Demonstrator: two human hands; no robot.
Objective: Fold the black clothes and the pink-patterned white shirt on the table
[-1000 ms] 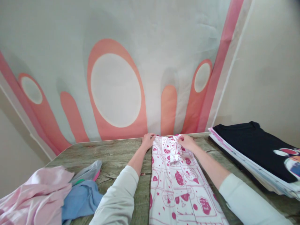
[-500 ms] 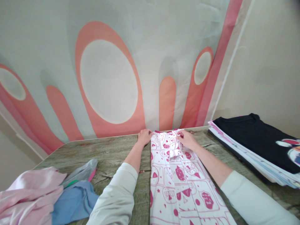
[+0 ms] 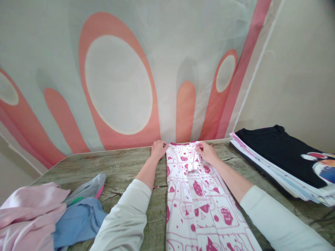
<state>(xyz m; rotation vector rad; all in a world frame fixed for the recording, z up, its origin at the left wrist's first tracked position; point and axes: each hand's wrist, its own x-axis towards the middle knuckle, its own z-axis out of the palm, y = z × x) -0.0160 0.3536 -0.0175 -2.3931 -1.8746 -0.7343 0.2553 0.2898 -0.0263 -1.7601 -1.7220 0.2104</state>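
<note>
A white garment with a magenta print (image 3: 193,202) lies lengthwise on the wooden table, its magenta neckline at the far end. A small folded flap, probably a sleeve, rests on its upper part. At the neckline's left corner my left hand (image 3: 158,150) has its fingertips closed on the fabric edge. My right hand (image 3: 208,152) pinches the right shoulder edge beside the folded flap. The garment's lower end runs out of view at the bottom.
On the right stands a stack of folded clothes, a black T-shirt (image 3: 272,153) on top. To the left lie a crumpled pink garment (image 3: 31,216), a blue cloth (image 3: 78,223) and a grey cloth (image 3: 90,188). The wall (image 3: 167,69) rises just behind the table's far edge (image 3: 125,150).
The folded flap at the garment's top lies flatter and further left. Both hands stay at the neckline corners. The whole view has shifted slightly.
</note>
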